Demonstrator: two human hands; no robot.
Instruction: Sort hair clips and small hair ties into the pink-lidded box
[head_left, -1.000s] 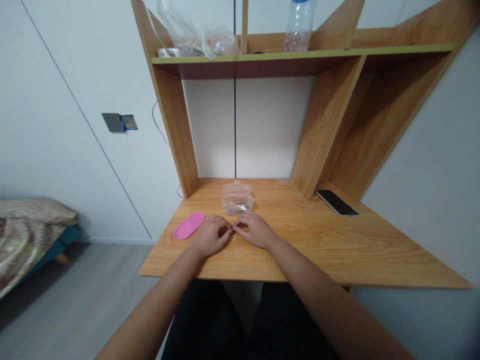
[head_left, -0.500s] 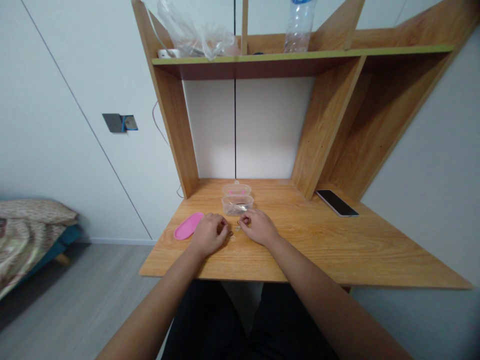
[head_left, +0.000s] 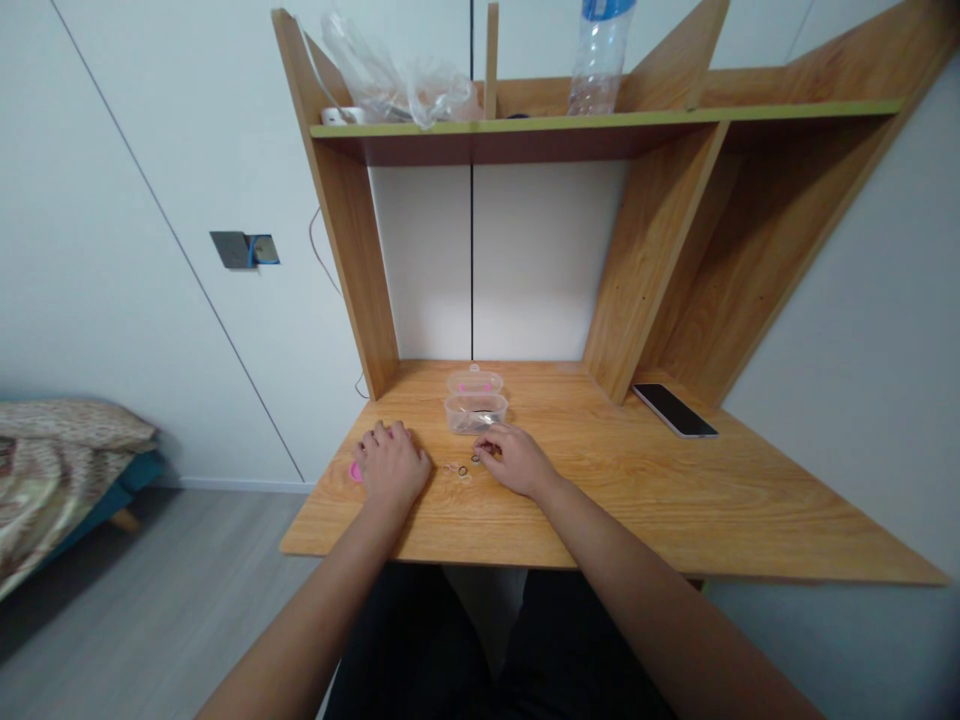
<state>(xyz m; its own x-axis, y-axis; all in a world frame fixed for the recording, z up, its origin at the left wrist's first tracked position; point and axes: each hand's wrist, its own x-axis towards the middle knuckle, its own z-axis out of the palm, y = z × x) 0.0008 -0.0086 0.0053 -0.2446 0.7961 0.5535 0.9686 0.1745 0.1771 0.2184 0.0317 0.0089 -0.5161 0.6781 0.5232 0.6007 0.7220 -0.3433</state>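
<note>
My left hand (head_left: 391, 466) lies over a pink oval plastic lid (head_left: 355, 472), hiding most of it. My right hand (head_left: 514, 460) rests on the wooden desk (head_left: 600, 510) with its fingertips drawn together, close to several small dark and clear rings (head_left: 462, 469) scattered on the wood. Whether those fingertips pinch anything is too small to tell. Just beyond the hands stands a clear plastic box (head_left: 475, 414) with something small and silvery inside. Behind it is a second clear container (head_left: 475, 382) with pink marks.
A black smartphone (head_left: 674, 411) lies at the desk's right back corner. Wooden shelf panels (head_left: 645, 260) rise behind the desk, holding a plastic bottle (head_left: 600, 55) and a clear plastic bag (head_left: 397, 70) above. A bed (head_left: 52, 450) stands at the left.
My left hand has moved left from beside the rings onto the pink lid, uncovering the rings. My right hand has shifted slightly right. The view has tilted a little.
</note>
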